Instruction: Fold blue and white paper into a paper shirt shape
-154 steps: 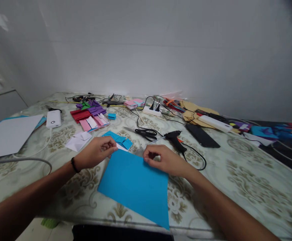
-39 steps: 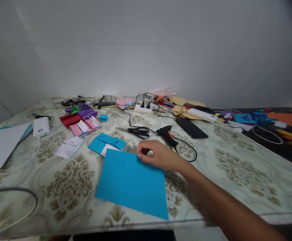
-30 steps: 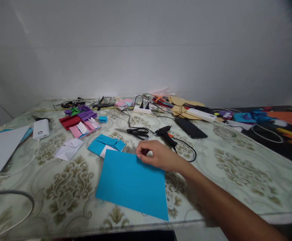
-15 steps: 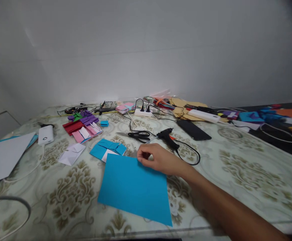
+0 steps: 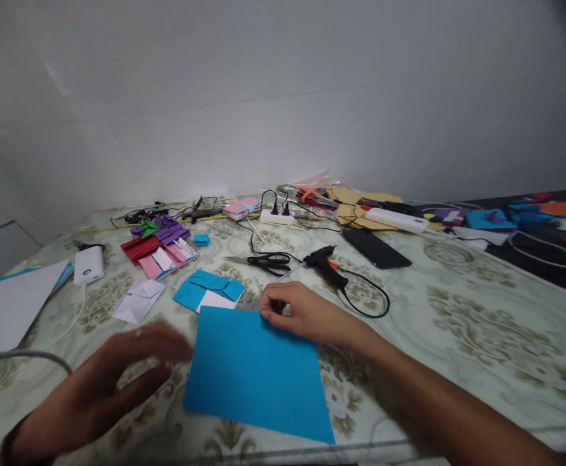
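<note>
A square sheet of blue paper [image 5: 258, 378] lies on the patterned tabletop near its front edge. My right hand [image 5: 295, 310] pinches the sheet's far edge, right of the middle, with thumb and curled fingers. My left hand [image 5: 113, 372], slightly blurred, hovers just left of the sheet with thumb and fingers apart, and nothing is in it. Behind the sheet lies a folded blue paper piece [image 5: 208, 289] with a white part. A folded white paper piece [image 5: 138, 300] rests further left, beyond my left hand.
Scissors [image 5: 266, 261], a black glue gun [image 5: 326, 266] with its cord and a black phone [image 5: 376, 249] lie behind my right hand. Folded red and pink papers [image 5: 159, 255], a white power bank [image 5: 89, 264] and paper sheets [image 5: 15, 304] are on the left. A power strip [image 5: 277, 217] stands at the back.
My left hand has come into view from the lower left, towards the sheet's left edge. My right hand and the blue sheet have shifted slightly left and nearer.
</note>
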`<action>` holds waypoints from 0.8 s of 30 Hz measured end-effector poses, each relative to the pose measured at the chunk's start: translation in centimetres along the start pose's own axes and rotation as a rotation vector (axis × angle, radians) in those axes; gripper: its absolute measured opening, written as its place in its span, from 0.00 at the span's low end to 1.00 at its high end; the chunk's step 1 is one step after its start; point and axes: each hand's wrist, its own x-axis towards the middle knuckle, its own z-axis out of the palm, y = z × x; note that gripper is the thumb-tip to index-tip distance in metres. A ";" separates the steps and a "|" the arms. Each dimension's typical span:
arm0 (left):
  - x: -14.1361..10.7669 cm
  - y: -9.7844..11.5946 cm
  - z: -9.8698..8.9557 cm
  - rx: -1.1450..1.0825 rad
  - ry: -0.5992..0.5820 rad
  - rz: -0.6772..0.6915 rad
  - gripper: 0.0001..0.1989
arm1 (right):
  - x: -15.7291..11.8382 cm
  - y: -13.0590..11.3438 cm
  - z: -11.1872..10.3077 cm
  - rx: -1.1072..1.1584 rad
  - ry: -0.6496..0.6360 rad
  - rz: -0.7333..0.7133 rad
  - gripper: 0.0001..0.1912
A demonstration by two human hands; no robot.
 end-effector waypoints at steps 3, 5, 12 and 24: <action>7.4 0.0 1.3 0.023 0.037 0.078 0.13 | 0.0 0.0 0.2 -0.003 -0.001 0.001 0.04; 10.6 -0.4 2.8 0.038 -0.028 0.102 0.11 | 0.0 0.2 0.4 -0.009 0.015 -0.009 0.04; 10.9 -2.1 5.6 -0.169 -0.117 -0.023 0.08 | 0.2 0.1 0.8 -0.029 0.006 -0.042 0.05; 9.6 -0.1 8.3 -0.249 -0.029 0.016 0.08 | 0.3 -1.0 2.5 0.099 -0.001 -0.062 0.05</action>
